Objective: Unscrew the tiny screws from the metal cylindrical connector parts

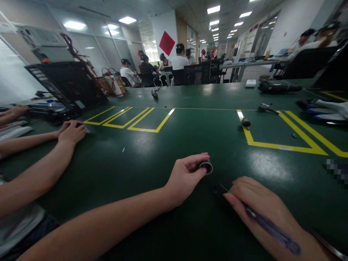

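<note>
Over green tabletop [108, 172], left hand [182, 177] gripping metal ring [207, 167], its inside dark, right hand [258, 203] pinching blurred screwdriver [273, 230].

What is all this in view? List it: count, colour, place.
Hollow part: 1, grey, in left hand
Screwdriver: 1, purple handle, in right hand
Tiny part: 1, black, between hands
Cap: 1, grey, on tape, right
Fragment: 1, dark, inside right outline
Stemmed part: 1, dark, beyond cap
Cylinder: 1, dark, far left
Box: 1, white, far right
Tape outlines: several, yellow, tabletop
Table: 1, green, beneath
Large diamond: 1, red, background
People: several, mixed clothing, background
Neighbour's hands: bare, left
Own hands: 2, bare, lower centre and right
</note>
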The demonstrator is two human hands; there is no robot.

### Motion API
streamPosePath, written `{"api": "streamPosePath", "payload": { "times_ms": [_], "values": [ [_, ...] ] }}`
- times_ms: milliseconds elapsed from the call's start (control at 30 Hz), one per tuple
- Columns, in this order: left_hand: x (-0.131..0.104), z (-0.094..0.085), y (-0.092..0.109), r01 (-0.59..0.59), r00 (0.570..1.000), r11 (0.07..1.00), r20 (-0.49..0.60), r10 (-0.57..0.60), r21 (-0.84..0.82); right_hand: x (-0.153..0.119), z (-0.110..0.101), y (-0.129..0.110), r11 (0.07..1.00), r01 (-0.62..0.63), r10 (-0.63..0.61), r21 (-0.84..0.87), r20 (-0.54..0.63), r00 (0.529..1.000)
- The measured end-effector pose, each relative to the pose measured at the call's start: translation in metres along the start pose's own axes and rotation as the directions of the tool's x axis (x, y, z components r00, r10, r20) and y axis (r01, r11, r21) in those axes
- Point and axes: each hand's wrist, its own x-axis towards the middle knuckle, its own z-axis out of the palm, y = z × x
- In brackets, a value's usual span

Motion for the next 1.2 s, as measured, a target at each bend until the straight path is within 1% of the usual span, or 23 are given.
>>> {"api": "streamPosePath", "payload": {
  "times_ms": [67, 133, 200, 267, 333, 467, 767, 967, 1067, 1200],
  "values": [
    [-0.001, 0.000, 0.000, -0.014, 1.000, 1.000, 0.001, 0.014, 0.014, 0.004, -0.002, -0.001, 0.997, 0.081, -0.082, -0.017, -0.090, 0.993],
    [-0.002, 0.000, -0.001, -0.031, 0.999, 0.999, 0.011, 0.031, 0.022, 0.006, -0.002, -0.002, 0.983, 0.179, -0.184, -0.045, -0.160, 0.970],
    [-0.003, 0.000, -0.001, -0.047, 0.999, 0.999, 0.028, 0.046, 0.022, 0.006, 0.000, -0.001, 0.968, 0.238, -0.249, -0.081, -0.189, 0.950],
    [-0.004, 0.002, -0.001, -0.057, 0.997, 0.998, 0.045, 0.055, 0.030, 0.005, 0.004, 0.002, 0.960, 0.256, -0.273, -0.115, -0.169, 0.947],
    [-0.006, 0.003, 0.000, -0.063, 0.996, 0.997, 0.060, 0.060, 0.044, 0.003, 0.008, 0.005, 0.957, 0.252, -0.272, -0.144, -0.141, 0.952],
    [-0.007, 0.004, -0.001, -0.097, 0.993, 0.993, 0.077, 0.092, 0.072, 0.002, 0.012, 0.008, 0.949, 0.238, -0.268, -0.206, -0.133, 0.954],
    [-0.006, 0.005, -0.005, -0.129, 0.989, 0.988, 0.085, 0.122, 0.082, -0.001, 0.015, 0.014, 0.907, 0.306, -0.337, -0.290, -0.066, 0.939],
    [-0.006, 0.007, -0.004, -0.157, 0.986, 0.981, 0.070, 0.149, 0.116, 0.001, 0.021, 0.007, 0.937, 0.238, -0.276, -0.256, -0.126, 0.953],
    [-0.005, 0.007, -0.004, -0.151, 0.988, 0.980, 0.041, 0.147, 0.128, 0.004, 0.018, -0.001, 0.945, 0.225, -0.261, -0.236, -0.136, 0.956],
    [-0.004, 0.007, -0.003, -0.123, 0.992, 0.983, 0.019, 0.122, 0.133, 0.007, 0.012, -0.007, 0.940, 0.244, -0.286, -0.239, -0.156, 0.946]
  ]
}}
